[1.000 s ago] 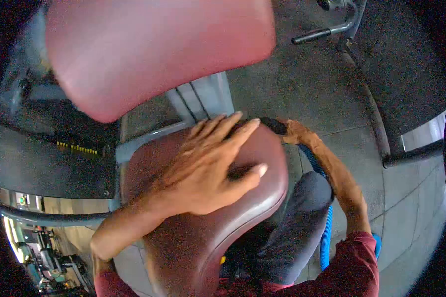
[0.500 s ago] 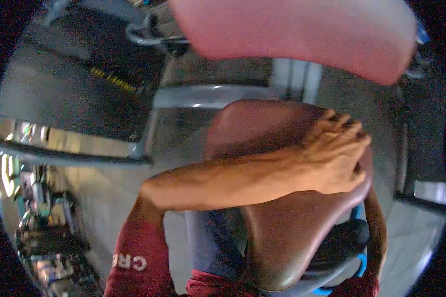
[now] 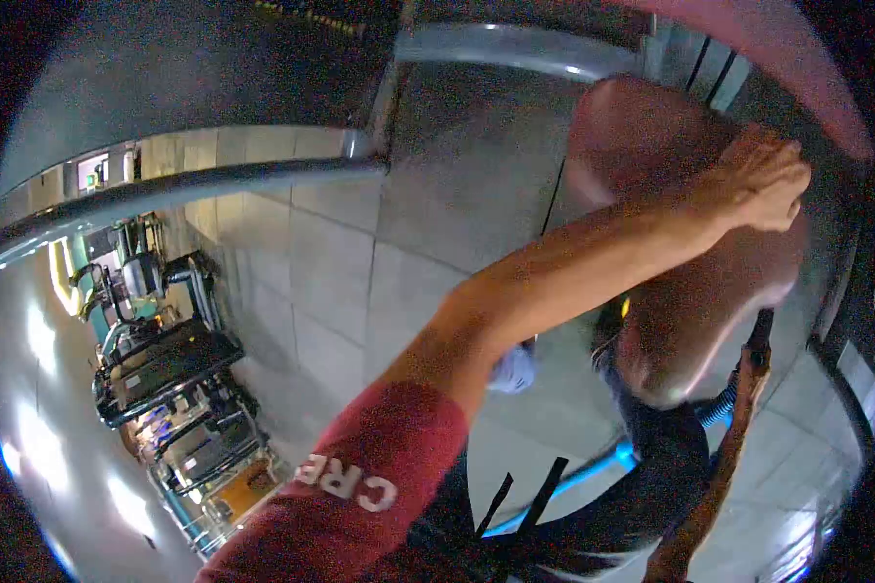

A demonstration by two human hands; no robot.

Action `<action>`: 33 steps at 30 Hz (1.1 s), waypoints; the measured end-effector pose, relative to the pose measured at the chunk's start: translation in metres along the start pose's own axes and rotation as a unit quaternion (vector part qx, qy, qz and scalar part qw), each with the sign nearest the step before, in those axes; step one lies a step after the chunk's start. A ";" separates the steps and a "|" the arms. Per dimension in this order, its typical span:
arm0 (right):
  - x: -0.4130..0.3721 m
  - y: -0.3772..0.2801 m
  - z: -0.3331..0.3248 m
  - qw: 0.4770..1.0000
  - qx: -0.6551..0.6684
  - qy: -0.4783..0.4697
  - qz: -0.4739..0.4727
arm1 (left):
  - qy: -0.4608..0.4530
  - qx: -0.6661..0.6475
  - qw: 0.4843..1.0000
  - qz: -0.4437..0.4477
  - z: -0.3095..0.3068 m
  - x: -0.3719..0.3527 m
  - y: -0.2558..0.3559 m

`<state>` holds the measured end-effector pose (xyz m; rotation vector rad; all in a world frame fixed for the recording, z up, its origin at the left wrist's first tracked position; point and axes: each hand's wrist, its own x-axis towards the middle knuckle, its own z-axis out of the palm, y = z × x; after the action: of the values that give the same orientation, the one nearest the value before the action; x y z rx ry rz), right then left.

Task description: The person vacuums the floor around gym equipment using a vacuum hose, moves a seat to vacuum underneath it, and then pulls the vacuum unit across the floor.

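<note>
My left arm, in a red sleeve with white letters, reaches across to the right. My left hand (image 3: 773,185) rests on the upper right of a reddish-brown padded cushion (image 3: 710,282), its fingers curled; what they may hold is hidden. Below the cushion's right edge, my right hand (image 3: 752,367) is closed round a black handle (image 3: 761,328). A ribbed hose (image 3: 721,406) with blue light on it runs close by that hand.
A grey metal tube (image 3: 214,180) edges a dark platform at upper left. Another curved tube (image 3: 515,51) runs behind the cushion. A larger red pad (image 3: 787,49) is at upper right. Gym machines (image 3: 170,374) stand on the tiled floor (image 3: 335,262) at left.
The view has shifted, so the cushion and pads appear farther up and right. My left hand stays on the cushion with its fingers more curled. My right hand and the black handle now show.
</note>
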<state>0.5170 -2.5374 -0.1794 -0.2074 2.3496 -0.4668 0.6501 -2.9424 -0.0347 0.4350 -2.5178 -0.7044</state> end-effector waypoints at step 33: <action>-0.747 -0.085 -0.061 0.847 0.499 0.067 -0.171 | -0.182 -0.516 0.573 -0.610 -0.348 -0.437 0.509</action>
<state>1.0205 -2.3920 0.3635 -0.0868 1.8818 -1.8351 1.1122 -2.4823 0.3473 1.6199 -1.1522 -2.6960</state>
